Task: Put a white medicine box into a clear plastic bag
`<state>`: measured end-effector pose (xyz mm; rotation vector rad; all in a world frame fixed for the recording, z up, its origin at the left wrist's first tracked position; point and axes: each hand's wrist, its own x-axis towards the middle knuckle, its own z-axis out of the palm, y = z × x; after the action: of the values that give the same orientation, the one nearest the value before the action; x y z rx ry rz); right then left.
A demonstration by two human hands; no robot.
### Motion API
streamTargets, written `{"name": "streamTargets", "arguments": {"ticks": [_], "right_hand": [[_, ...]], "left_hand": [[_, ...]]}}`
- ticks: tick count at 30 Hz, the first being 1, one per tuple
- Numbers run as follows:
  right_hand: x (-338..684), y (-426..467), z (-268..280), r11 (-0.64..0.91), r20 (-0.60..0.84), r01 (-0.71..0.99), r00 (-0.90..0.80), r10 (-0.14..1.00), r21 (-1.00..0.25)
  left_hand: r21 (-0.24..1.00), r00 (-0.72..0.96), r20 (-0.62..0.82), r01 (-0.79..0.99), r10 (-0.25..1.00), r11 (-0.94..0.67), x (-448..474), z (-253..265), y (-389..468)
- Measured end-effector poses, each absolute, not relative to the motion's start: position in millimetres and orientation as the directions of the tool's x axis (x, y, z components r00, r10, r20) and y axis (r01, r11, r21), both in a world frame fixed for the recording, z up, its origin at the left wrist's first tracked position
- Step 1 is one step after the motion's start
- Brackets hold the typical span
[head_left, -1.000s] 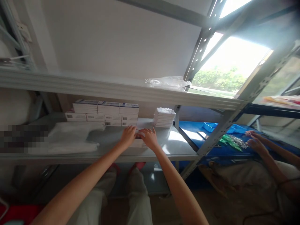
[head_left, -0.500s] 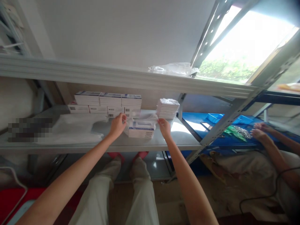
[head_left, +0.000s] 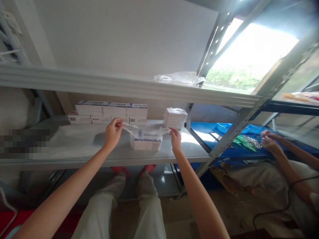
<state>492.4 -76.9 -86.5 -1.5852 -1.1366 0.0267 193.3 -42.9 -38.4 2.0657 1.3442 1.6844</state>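
1. The left hand [head_left: 112,132] pinches the left edge of a clear plastic bag [head_left: 147,132], fingers closed on the film.
2. The right hand [head_left: 175,139] pinches the bag's right edge, so the film stretches between the two hands.
3. Inside the bag sits a stack of white boxes [head_left: 146,143], resting on the grey shelf [head_left: 174,153] between the hands; its long axis runs left to right, printed side facing the person.
4. Beyond the left hand lie rows of boxes [head_left: 111,113].
5. Just past the right hand stands a wrapped stack [head_left: 174,118].
6. Far right, another person's hands [head_left: 268,142] work over a blue surface [head_left: 206,132].
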Motion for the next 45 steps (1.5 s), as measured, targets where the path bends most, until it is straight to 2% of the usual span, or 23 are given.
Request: {"name": "streamTargets", "arguments": {"ticks": [2,3,4,6,7,9,11,14,17,20,23,27,30,33,37,41,45], "right_hand": [[491.9,-86.4,-86.6,0.11,0.54,0.589,0.629,0.559,-0.8],[485.3,-92.8,-83.3,0.133,0.591,0.623,0.623,0.512,-0.771],[475.2,-99.6,-77.7,0.167,0.668,0.693,0.557,0.493,-0.701],[449.3,-112.1,-62.1,0.245,0.797,0.846,0.294,0.527,-0.474],[436.3,-116.4,-53.9,0.304,0.818,0.884,0.136,0.56,-0.354],[416.4,-118.9,-40.8,0.417,0.749,0.898,-0.179,0.638,-0.14],[408.3,-114.2,-34.9,0.441,0.618,0.897,-0.333,0.712,-0.025],[414.0,-103.0,-36.1,0.326,0.455,0.939,-0.341,0.823,0.113],[425.9,-101.2,-39.1,0.264,0.328,0.928,-0.343,0.88,0.264],[434.9,-111.8,-40.9,0.222,0.291,0.934,-0.302,0.908,0.279],[441.9,-125.6,-45.3,0.129,0.273,0.966,-0.19,0.943,0.225],[449.1,-134.9,-51.6,-0.049,0.216,0.999,0.048,0.975,-0.004],[451.6,-134.5,-52.6,-0.103,0.156,0.982,0.129,0.979,-0.161],[452.0,-132.3,-53.5,-0.122,0.166,0.974,0.155,0.974,-0.193],[449.0,-129.7,-58.5,-0.149,0.23,0.982,0.171,0.958,-0.114],[444.9,-123.8,-59.7,-0.176,0.287,0.98,0.194,0.938,-0.089],[448.5,-110.2,-56.8,-0.158,0.348,0.96,0.233,0.908,-0.232]], "left_hand": [[0.512,-0.014,0.776,0.598,0.631,-0.617,185.9,-36.4,-50.3],[0.436,0.054,0.803,0.627,0.594,-0.646,186.9,-34.6,-55.3],[0.348,0.151,0.816,0.644,0.559,-0.682,190.5,-32.1,-60.9],[0.154,0.399,0.782,0.622,0.479,-0.768,202.9,-26.7,-71.2],[0.058,0.519,0.736,0.592,0.435,-0.804,210.0,-24.4,-74.9],[-0.096,0.699,0.609,0.535,0.376,-0.84,222.0,-22.2,-77.7],[-0.188,0.783,0.482,0.53,0.393,-0.827,228.0,-23.2,-74.7],[-0.273,0.807,0.367,0.569,0.463,-0.776,225.4,-26.5,-67.3],[-0.324,0.847,0.269,0.527,0.458,-0.786,216.5,-27.5,-68.2],[-0.281,0.854,0.227,0.518,0.469,-0.808,208.9,-28.6,-77.8],[-0.178,0.811,0.172,0.584,0.559,-0.792,203.7,-33.3,-84.0],[-0.052,0.723,0.034,0.69,0.69,-0.721,199.0,-45.2,-75.9],[0.093,0.682,0.011,0.728,0.731,-0.68,199.0,-58.3,-62.1],[0.266,0.627,0.066,0.739,0.776,-0.62,203.4,-73.8,-46.9],[0.396,0.594,0.184,0.684,0.783,-0.612,215.7,-89.0,-29.3],[0.431,0.441,0.347,0.709,0.828,-0.558,230.3,-93.1,-17.5],[0.445,0.286,0.54,0.702,0.792,-0.556,239.5,-97.9,-9.2]]}}
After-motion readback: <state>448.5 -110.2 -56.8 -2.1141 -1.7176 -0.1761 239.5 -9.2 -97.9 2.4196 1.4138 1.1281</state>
